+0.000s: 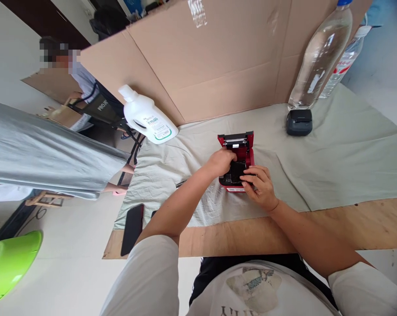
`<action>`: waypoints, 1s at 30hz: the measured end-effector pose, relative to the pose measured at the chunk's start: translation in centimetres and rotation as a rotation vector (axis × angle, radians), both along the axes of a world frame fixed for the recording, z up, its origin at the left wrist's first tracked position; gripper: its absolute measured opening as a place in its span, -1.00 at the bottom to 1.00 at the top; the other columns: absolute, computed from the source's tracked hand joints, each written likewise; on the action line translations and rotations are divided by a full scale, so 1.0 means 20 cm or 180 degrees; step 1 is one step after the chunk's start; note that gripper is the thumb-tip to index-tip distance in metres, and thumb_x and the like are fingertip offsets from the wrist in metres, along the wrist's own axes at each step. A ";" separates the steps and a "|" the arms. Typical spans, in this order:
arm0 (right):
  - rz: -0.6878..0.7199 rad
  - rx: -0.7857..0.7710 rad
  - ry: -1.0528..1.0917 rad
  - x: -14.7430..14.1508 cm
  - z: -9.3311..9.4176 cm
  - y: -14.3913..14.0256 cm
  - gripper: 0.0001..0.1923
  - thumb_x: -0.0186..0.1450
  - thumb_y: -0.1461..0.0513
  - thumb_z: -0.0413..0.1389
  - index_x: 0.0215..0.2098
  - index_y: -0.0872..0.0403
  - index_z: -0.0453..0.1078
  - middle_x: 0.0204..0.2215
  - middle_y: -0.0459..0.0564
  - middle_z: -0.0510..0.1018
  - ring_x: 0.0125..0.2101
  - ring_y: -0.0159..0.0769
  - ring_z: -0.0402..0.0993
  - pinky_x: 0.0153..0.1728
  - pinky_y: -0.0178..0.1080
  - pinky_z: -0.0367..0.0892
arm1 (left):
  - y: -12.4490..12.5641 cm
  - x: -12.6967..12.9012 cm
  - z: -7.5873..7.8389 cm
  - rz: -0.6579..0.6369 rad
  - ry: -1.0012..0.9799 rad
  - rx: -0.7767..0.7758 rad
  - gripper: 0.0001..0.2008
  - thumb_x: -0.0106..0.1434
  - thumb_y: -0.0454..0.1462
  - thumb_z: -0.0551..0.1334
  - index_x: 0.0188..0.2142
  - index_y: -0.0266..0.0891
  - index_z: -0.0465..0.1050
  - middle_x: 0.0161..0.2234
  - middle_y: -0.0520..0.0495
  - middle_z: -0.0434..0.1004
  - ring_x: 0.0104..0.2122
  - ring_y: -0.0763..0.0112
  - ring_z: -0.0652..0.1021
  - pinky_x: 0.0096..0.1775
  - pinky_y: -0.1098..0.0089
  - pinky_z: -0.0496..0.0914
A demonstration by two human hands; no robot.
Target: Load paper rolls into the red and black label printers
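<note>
red-and-black boxy device point(237, 172) with raised lid point(236, 137) on a cloth-covered wooden desk point(234, 237), left hand point(223, 161) with curled fingers inside it, cannot tell whether gripping, right hand point(261, 188) with fingers spread apart at its right edge, white plastic jug point(149, 118) beyond the device to the left

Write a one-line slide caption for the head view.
Left hand in an open red device, right hand at its side, on a pale cloth; white jug beyond.

The box point(241, 153) looks plastic; the cloth point(316, 171) matt; the tabletop point(227, 239) wooden.
</note>
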State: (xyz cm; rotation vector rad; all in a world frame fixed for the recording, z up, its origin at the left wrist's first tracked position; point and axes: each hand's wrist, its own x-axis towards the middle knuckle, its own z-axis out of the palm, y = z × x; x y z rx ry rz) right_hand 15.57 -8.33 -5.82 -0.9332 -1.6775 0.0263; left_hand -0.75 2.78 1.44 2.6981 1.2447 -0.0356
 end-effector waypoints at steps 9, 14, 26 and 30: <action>0.0038 0.0073 -0.0212 0.01 0.03 0.00 -0.88 0.30 0.27 0.15 -0.23 -0.02 0.51 -0.21 0.01 0.59 -0.03 -0.12 0.44 0.00 0.02 0.41 | -0.06 -0.07 0.08 0.0837 -0.1406 0.0516 -0.67 0.24 -0.48 0.02 -0.20 -0.20 0.50 -0.16 -0.09 0.59 -0.09 0.31 0.54 0.02 0.30 0.41; 0.0047 0.0231 -0.0366 0.01 0.02 0.00 -0.87 0.24 0.24 0.23 -0.21 0.00 0.49 -0.17 0.03 0.56 0.01 -0.09 0.41 0.03 0.01 0.39 | -0.06 -0.08 0.03 0.0487 -0.1981 0.0897 -0.56 0.44 -0.13 -0.03 0.21 -0.28 0.23 0.22 -0.31 0.31 0.27 0.16 0.27 0.25 0.13 0.18; -0.0245 0.0067 -0.0622 0.02 -0.04 0.04 -0.13 0.20 -0.16 0.22 0.30 0.09 0.11 0.09 0.25 0.45 0.21 0.13 0.30 0.17 0.18 0.29 | -0.46 -0.09 -0.32 0.0322 -0.2784 0.1410 -0.56 0.48 -0.07 -0.13 0.12 -0.25 0.30 0.02 -0.29 0.45 0.12 0.14 0.41 0.13 0.06 0.27; -0.0315 -0.0134 -0.0751 0.03 -0.06 0.05 -0.15 0.20 -0.15 0.22 0.28 0.11 0.16 0.03 0.22 0.53 0.16 0.10 0.39 0.16 0.12 0.30 | -0.44 -0.04 -0.42 0.0611 -0.3227 0.1727 -0.62 0.46 -0.13 -0.10 0.09 -0.26 0.30 0.00 -0.29 0.45 0.11 0.15 0.43 0.12 0.05 0.31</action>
